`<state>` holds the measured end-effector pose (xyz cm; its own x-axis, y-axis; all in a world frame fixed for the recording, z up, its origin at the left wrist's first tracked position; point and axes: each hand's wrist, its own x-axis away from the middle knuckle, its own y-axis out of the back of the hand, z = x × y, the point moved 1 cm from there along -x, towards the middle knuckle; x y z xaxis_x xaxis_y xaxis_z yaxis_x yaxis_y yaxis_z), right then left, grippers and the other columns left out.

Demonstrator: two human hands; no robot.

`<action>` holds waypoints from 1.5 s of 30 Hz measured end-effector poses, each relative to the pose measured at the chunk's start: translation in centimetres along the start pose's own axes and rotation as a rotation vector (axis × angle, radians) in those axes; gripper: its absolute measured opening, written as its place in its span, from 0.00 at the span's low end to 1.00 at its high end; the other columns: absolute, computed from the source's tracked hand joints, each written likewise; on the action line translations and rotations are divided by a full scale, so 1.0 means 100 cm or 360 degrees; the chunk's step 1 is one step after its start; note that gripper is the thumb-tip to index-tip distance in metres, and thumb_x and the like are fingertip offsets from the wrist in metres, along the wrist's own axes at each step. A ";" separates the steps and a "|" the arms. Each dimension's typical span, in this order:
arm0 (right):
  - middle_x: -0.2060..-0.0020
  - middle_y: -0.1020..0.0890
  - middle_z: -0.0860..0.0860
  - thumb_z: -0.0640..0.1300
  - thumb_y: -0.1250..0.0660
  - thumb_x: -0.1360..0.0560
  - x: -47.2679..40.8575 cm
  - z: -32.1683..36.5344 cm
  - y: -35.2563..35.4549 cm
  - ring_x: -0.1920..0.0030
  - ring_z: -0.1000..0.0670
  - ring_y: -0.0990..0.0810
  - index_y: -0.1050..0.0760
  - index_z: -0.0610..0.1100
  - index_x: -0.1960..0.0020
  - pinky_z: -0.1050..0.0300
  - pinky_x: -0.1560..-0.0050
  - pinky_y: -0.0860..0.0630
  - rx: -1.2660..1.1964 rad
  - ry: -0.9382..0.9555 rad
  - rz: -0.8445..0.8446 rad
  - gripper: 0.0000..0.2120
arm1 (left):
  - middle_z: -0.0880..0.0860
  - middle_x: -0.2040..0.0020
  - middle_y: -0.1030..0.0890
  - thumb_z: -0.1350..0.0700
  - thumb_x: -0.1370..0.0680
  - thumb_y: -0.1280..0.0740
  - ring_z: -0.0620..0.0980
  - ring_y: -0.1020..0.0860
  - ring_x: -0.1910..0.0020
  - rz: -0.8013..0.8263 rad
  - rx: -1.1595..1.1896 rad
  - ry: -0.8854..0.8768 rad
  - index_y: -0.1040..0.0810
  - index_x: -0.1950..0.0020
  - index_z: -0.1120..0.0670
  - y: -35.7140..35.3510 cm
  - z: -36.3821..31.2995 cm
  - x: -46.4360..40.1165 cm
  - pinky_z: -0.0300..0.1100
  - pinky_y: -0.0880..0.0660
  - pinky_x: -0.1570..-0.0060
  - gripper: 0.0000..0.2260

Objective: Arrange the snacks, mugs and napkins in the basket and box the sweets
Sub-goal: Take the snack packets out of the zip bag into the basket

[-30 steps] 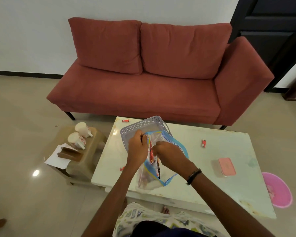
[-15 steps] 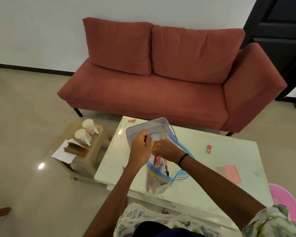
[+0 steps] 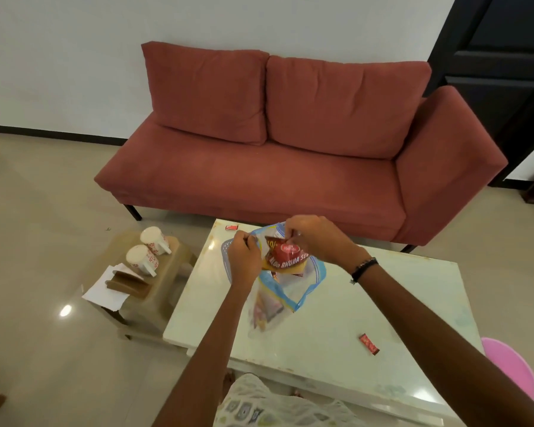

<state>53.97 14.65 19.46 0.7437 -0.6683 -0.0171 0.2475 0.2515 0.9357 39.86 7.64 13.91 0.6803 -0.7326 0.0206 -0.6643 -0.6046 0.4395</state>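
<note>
Pale glossy table top fills my view below a red sofa set against a white wall. My left hand pinches the near lip of a clear zip bag with a blue edge, fingers curled tight on the plastic. My right hand pinches the top of a red snack packet, which stands half out of the bag's mouth. More packets sit lower in the bag, but they are blurred and I cannot tell them apart. A grey perforated basket lies on the table behind my left hand, mostly hidden by hand and bag; I cannot see what it holds. One small red sweet lies on the table near my right forearm, another at the far edge. On a low brown stool beside the table stand two white mugs upside down, with brown and white napkins just in front. A pink tub is cut off at the right.
</note>
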 end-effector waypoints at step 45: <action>0.49 0.18 0.39 0.34 0.42 0.26 -0.227 -0.270 -0.302 0.51 0.38 0.20 0.21 0.39 0.51 0.49 0.53 0.23 -0.0607 -0.1493 -0.0263 0.12 | 0.45 0.65 0.25 0.57 0.20 0.40 0.32 0.25 0.66 -0.0089 0.0078 0.0148 0.28 0.57 0.55 -0.121 0.171 -0.187 0.23 0.30 0.69 0.06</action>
<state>46.38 41.18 -17.95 -0.0620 -0.9519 0.3002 0.6055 0.2032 0.7694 29.91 23.30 -7.19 0.7412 -0.6663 0.0814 -0.6371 -0.6600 0.3981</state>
